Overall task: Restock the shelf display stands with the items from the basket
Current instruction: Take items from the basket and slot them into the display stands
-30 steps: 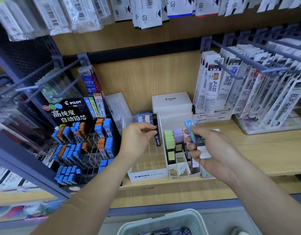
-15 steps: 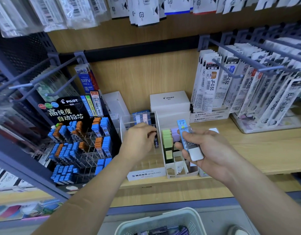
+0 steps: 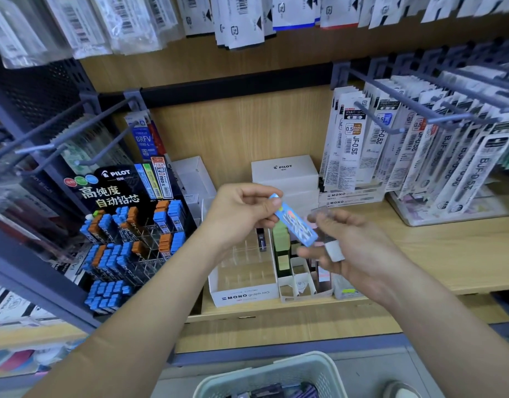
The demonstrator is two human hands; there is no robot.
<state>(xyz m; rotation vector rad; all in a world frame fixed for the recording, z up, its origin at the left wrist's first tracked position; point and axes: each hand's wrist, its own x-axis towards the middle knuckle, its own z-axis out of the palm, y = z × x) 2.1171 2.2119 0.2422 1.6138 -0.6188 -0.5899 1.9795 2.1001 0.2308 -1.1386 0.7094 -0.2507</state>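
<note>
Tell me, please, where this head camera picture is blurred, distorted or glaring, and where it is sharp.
Head view: motion blur smears the flat blue plastic lead case pinched by the left hand and the right hand holding a clear white-capped case; the white cardboard MONO box reads sharp; the wide lens splays the grey metal hooks at the right edge; lighting is even, shadows soft.

Pale wooden shelf [image 3: 448, 254] against a matching wood back panel [image 3: 233, 133], crossed by a black rail [image 3: 233, 89] (perforated dark metal panel [image 3: 38, 90] at left); grey floor [image 3: 376, 366] below.
</note>
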